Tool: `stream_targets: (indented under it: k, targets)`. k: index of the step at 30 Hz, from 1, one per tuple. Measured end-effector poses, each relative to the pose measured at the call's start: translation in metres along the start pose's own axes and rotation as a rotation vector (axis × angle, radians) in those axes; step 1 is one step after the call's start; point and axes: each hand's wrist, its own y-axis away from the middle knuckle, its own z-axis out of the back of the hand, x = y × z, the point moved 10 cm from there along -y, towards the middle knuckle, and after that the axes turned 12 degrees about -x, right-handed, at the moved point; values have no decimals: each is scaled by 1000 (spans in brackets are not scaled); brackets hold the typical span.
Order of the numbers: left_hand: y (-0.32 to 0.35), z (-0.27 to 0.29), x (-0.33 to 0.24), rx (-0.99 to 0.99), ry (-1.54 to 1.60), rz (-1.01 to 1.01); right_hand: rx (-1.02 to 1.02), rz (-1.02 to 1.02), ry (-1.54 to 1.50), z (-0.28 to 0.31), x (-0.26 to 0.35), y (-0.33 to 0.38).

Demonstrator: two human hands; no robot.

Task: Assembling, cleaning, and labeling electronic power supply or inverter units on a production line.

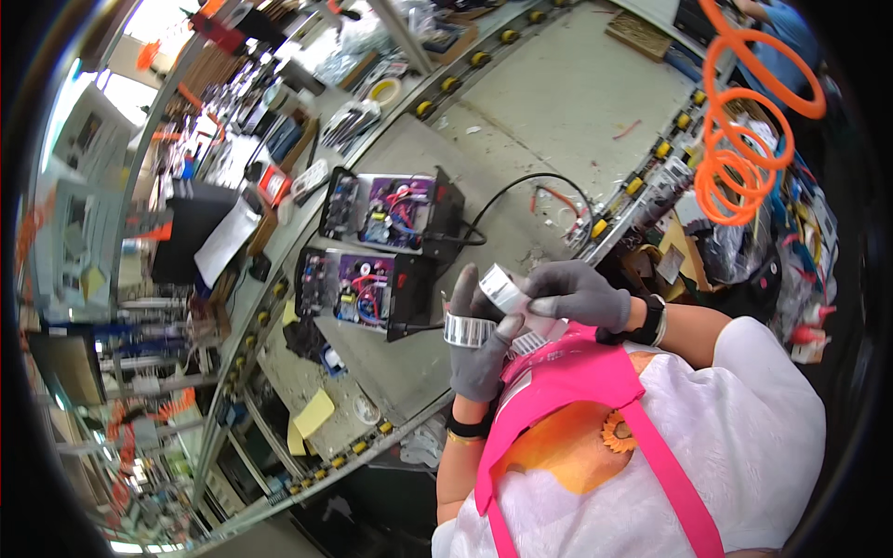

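Note:
In front of my apron, both grey-gloved hands work on a strip of white labels with dark print. My left hand (478, 370) holds the label strip (468, 331), which loops across its fingers; its index finger points up. My right hand (588, 296) pinches a white piece (502, 289) of the strip between thumb and fingers. Whether this piece is peeled off cannot be made out. Beyond my left hand stand two open black device housings, a nearer one (409, 293) and a farther one (446, 206), with circuit boards and red and blue wires inside.
The housings stand on a grey board (391, 367) on a conveyor with yellow-black rollers (449, 85). A black cable (530, 177) arcs from the farther housing. A coiled orange hose (735, 181) hangs at right. A cluttered bench with a tape roll (383, 90) lies beyond; yellow paper (314, 413) lies left.

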Motion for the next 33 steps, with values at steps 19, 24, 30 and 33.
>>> stream_targets:
  k: [19, 24, 30, 33]
  targets:
    - [11, 37, 8, -227, -50, 34, -1900, 96, 1279, 385, 84, 373]
    - [2, 20, 12, -173, -12, 53, -1943, -37, 1068, 512, -54, 432]
    - [13, 35, 4, -264, -73, 71, -1761, -312, 1089, 530, -36, 407]
    - [28, 56, 2, -360, 20, 96, -1748, 250, 1372, 455, -7, 385]
